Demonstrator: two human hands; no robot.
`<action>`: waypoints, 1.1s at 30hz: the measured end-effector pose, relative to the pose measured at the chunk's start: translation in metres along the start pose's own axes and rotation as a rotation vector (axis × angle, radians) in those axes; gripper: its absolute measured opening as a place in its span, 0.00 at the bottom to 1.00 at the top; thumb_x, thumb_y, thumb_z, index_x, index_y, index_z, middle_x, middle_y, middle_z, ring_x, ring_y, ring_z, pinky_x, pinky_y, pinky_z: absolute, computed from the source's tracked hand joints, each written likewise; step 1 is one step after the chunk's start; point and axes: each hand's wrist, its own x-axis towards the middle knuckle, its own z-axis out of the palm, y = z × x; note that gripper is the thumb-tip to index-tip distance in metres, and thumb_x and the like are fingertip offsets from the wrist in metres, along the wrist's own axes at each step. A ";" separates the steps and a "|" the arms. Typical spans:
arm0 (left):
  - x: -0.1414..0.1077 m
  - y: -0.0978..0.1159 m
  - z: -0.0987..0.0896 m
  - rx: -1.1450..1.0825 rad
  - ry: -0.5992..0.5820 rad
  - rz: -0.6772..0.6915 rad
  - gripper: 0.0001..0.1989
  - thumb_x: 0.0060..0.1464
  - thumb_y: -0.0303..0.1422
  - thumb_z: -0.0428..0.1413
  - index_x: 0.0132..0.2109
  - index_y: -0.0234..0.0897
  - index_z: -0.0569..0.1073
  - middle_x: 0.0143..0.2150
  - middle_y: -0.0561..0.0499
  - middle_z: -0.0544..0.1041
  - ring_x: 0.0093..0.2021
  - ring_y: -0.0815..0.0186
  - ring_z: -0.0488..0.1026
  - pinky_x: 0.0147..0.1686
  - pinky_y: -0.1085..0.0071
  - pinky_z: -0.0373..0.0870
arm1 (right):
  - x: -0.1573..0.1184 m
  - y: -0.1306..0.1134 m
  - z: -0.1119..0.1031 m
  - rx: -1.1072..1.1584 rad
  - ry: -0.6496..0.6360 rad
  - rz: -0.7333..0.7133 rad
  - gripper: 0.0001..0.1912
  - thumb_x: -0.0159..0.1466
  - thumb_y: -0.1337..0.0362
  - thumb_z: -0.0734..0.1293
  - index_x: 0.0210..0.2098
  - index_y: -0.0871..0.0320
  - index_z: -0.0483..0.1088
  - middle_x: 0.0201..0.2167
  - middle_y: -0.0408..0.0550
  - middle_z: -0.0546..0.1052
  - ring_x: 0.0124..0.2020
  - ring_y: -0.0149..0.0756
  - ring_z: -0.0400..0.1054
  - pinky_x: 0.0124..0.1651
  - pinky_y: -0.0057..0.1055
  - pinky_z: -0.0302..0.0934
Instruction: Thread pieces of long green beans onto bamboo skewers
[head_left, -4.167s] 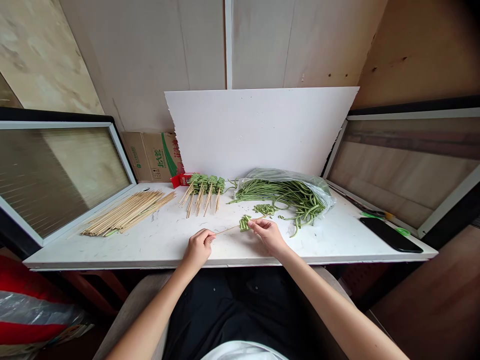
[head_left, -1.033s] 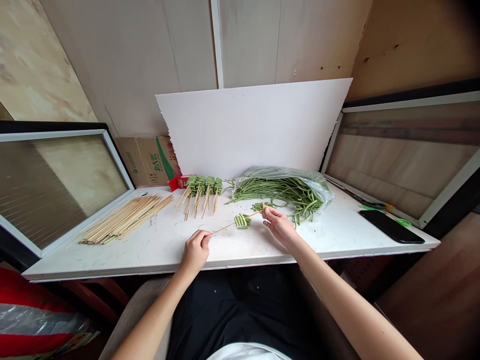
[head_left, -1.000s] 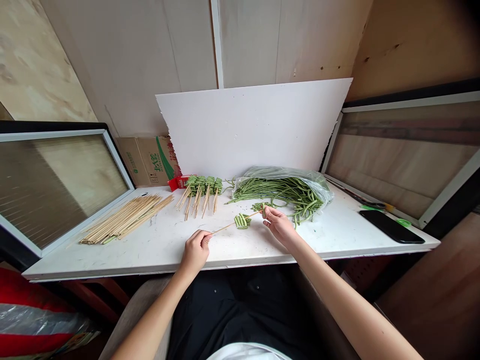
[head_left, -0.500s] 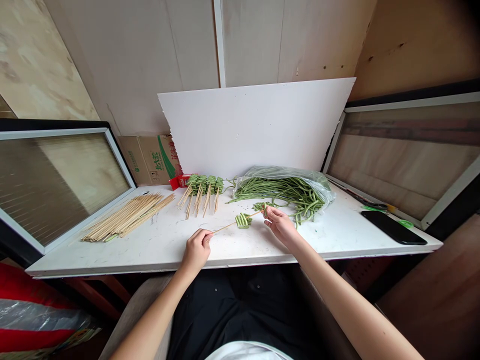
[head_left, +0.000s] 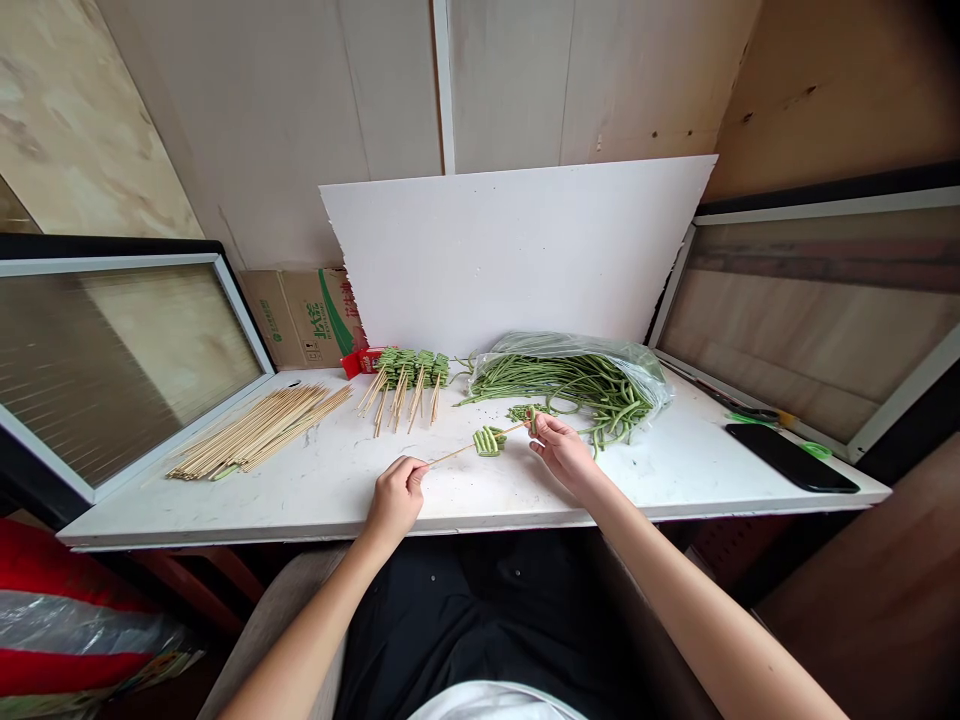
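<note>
Between the two hands, over the tabletop (head_left: 315, 505), I have a thin skewer (head_left: 452, 455) with a row of cut bean pieces (head_left: 490, 441) threaded on it. My left hand (head_left: 397, 490) pinches its near end; my right hand (head_left: 561, 450) pinches a single bean piece (head_left: 532, 421) at the far tip. Beyond the right hand I see long beans (head_left: 559, 380) in a clear bag (head_left: 637, 360); left of the left hand, bare sticks (head_left: 259, 430).
</note>
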 end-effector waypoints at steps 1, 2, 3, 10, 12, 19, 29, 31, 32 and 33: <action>0.000 0.000 0.000 0.000 -0.001 -0.001 0.11 0.68 0.31 0.51 0.37 0.39 0.76 0.33 0.49 0.78 0.33 0.63 0.75 0.36 0.70 0.68 | 0.000 0.000 0.000 0.031 -0.002 0.011 0.24 0.57 0.38 0.76 0.31 0.51 0.71 0.39 0.47 0.73 0.39 0.38 0.63 0.39 0.32 0.59; 0.000 0.000 0.000 0.000 -0.002 -0.002 0.11 0.68 0.31 0.51 0.37 0.39 0.75 0.33 0.49 0.78 0.33 0.63 0.75 0.36 0.70 0.68 | 0.000 0.001 0.000 0.060 -0.002 0.022 0.24 0.56 0.39 0.77 0.31 0.51 0.71 0.40 0.47 0.73 0.39 0.37 0.63 0.39 0.32 0.59; 0.000 0.000 0.000 -0.001 -0.003 -0.004 0.11 0.68 0.31 0.50 0.37 0.39 0.75 0.33 0.49 0.78 0.33 0.63 0.75 0.36 0.70 0.68 | 0.001 0.002 -0.001 0.081 -0.001 0.030 0.23 0.56 0.40 0.77 0.31 0.51 0.71 0.40 0.46 0.73 0.39 0.37 0.63 0.39 0.31 0.59; 0.000 0.001 -0.001 0.003 -0.001 -0.007 0.12 0.67 0.29 0.50 0.36 0.40 0.75 0.33 0.49 0.77 0.32 0.64 0.74 0.34 0.70 0.68 | 0.003 0.006 -0.005 0.055 0.035 0.048 0.22 0.55 0.41 0.78 0.34 0.51 0.76 0.43 0.51 0.76 0.45 0.43 0.66 0.39 0.33 0.60; 0.000 0.001 0.000 0.009 0.002 -0.004 0.12 0.67 0.28 0.50 0.36 0.39 0.75 0.33 0.49 0.77 0.33 0.64 0.74 0.34 0.70 0.68 | 0.003 0.007 -0.006 0.049 0.052 0.050 0.22 0.55 0.41 0.79 0.34 0.51 0.77 0.44 0.52 0.78 0.47 0.44 0.68 0.40 0.34 0.61; -0.001 0.001 0.000 0.016 0.004 -0.008 0.12 0.67 0.28 0.50 0.35 0.39 0.74 0.32 0.50 0.77 0.33 0.63 0.74 0.35 0.70 0.68 | 0.004 0.013 -0.003 0.069 0.131 0.071 0.21 0.49 0.44 0.82 0.36 0.49 0.82 0.42 0.48 0.80 0.44 0.43 0.70 0.41 0.36 0.61; -0.002 -0.001 0.001 0.005 0.018 -0.006 0.11 0.67 0.29 0.50 0.36 0.39 0.74 0.32 0.49 0.77 0.33 0.63 0.74 0.35 0.69 0.67 | 0.006 0.017 -0.009 0.092 0.135 0.096 0.21 0.54 0.42 0.79 0.40 0.46 0.82 0.47 0.46 0.80 0.48 0.43 0.68 0.39 0.33 0.61; -0.002 -0.001 0.001 0.008 0.018 -0.004 0.11 0.67 0.29 0.50 0.36 0.40 0.74 0.32 0.49 0.77 0.33 0.63 0.75 0.36 0.69 0.68 | 0.006 0.017 -0.009 0.092 0.127 0.097 0.20 0.54 0.42 0.79 0.39 0.46 0.82 0.46 0.46 0.80 0.48 0.43 0.68 0.39 0.32 0.60; -0.002 0.000 0.001 0.009 0.019 -0.005 0.11 0.67 0.29 0.50 0.36 0.40 0.74 0.32 0.49 0.77 0.33 0.62 0.75 0.36 0.69 0.68 | 0.006 0.017 -0.008 0.093 0.124 0.098 0.20 0.54 0.42 0.79 0.38 0.47 0.81 0.46 0.45 0.80 0.48 0.43 0.67 0.39 0.32 0.60; -0.002 0.000 0.001 0.010 0.020 -0.007 0.11 0.67 0.30 0.50 0.36 0.40 0.74 0.32 0.49 0.77 0.33 0.62 0.75 0.35 0.69 0.68 | 0.006 0.017 -0.008 0.094 0.122 0.098 0.19 0.54 0.42 0.79 0.38 0.47 0.81 0.47 0.46 0.80 0.48 0.43 0.67 0.39 0.32 0.60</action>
